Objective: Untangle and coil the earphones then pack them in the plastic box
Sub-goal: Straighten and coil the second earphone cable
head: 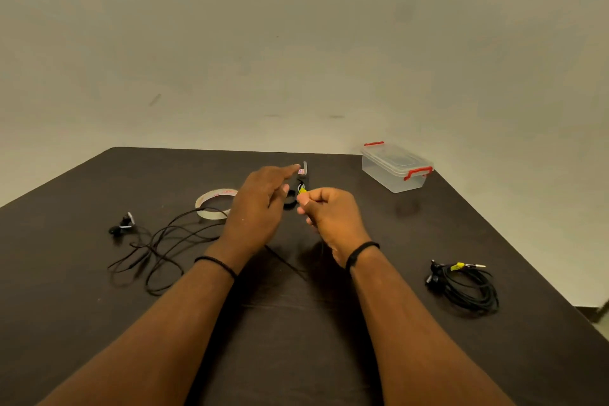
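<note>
A loose black earphone cable (158,244) sprawls over the dark table (296,339) at the left, its earbuds (121,226) lying at the far left. The cable runs under my left hand (260,204), which hovers above the table with fingers stretched forward. My right hand (329,214) is curled and pinches the yellow-tagged end of this cable (301,192) just beside the left thumb. A second pair of black earphones (468,287) lies coiled at the right, with a yellow tag near its plug. The clear plastic box (395,171) with red clips stands shut at the back right.
A roll of clear tape (214,204) lies just left of my left hand. Black-handled scissors (302,180) lie behind both hands, partly hidden. The table's right edge runs diagonally past the box and the coiled earphones. A pale wall stands behind the table.
</note>
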